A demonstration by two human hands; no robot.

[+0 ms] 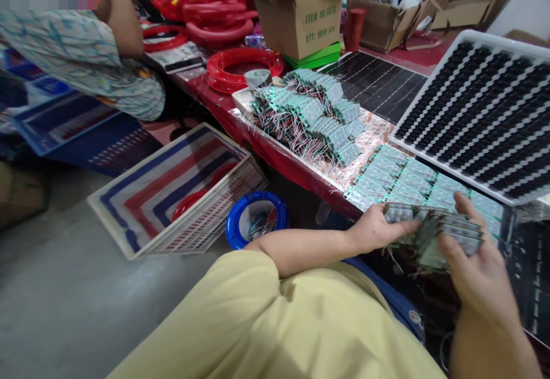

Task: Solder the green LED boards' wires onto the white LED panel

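Observation:
Close in front of me, a bundle of small green circuit boards (432, 238) with thin wires dangling below is held between both hands. My left hand (372, 229) is closed on its left end, thumb across the top. My right hand (483, 261) grips the right end with thumb and fingers. Just beyond them, rows of similar boards (412, 187) lie flat on the table. Farther left stand piles of stacked boards (307, 109), with many red and white wires sticking out. Some of the held bundle is hidden behind my fingers.
A white-framed tray with black slots (476, 109) leans over the boards at right. Behind are a dark panel (378, 81), red tubing coils (219, 12) and a carton (301, 26). Left of me are a white basket (201, 195), a blue-rimmed bucket (230, 221) and another person (86, 52).

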